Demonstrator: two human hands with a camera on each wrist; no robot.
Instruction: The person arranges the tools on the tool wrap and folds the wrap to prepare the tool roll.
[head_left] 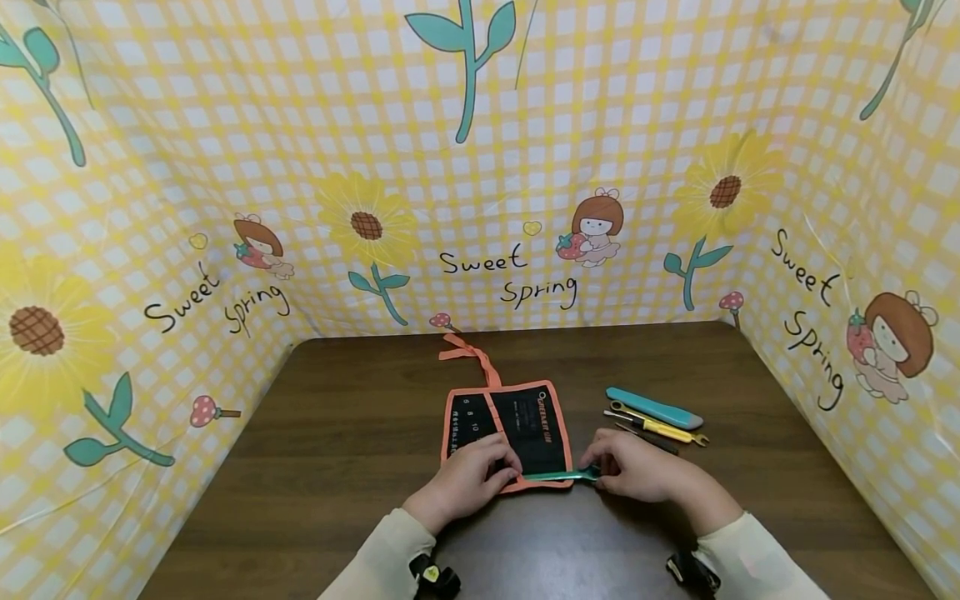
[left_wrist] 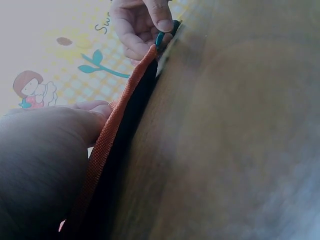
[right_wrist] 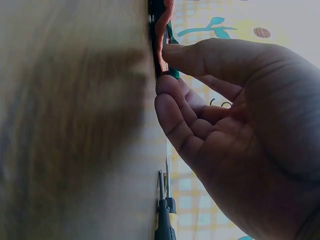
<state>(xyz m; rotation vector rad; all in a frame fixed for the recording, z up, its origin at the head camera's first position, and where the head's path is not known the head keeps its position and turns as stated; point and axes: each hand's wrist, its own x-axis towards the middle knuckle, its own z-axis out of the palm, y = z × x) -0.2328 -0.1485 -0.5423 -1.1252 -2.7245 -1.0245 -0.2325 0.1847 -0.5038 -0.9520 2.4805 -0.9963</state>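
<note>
A black tool pouch (head_left: 534, 429) with orange trim lies flat on the table, printed with white numbers and orange lettering. My left hand (head_left: 476, 477) pinches its orange-edged pocket strip near the front. Between finger and thumb, my right hand (head_left: 630, 467) holds the head end of a green wrench (head_left: 551, 476). The wrench's shaft lies along the pouch's front edge and points left, its far end hidden at the pocket and left fingers. In the right wrist view, the green wrench (right_wrist: 174, 73) shows at the fingertips beside the orange trim (right_wrist: 164, 25).
Right of the pouch lie a turquoise utility knife (head_left: 654, 407), a yellow wrench (head_left: 660, 423), a yellow-handled screwdriver (head_left: 667, 430) and a dark slim tool (head_left: 648, 437). An orange tie strap (head_left: 480, 360) trails behind the pouch. Checked cloth (head_left: 480, 167) walls the table's back and sides.
</note>
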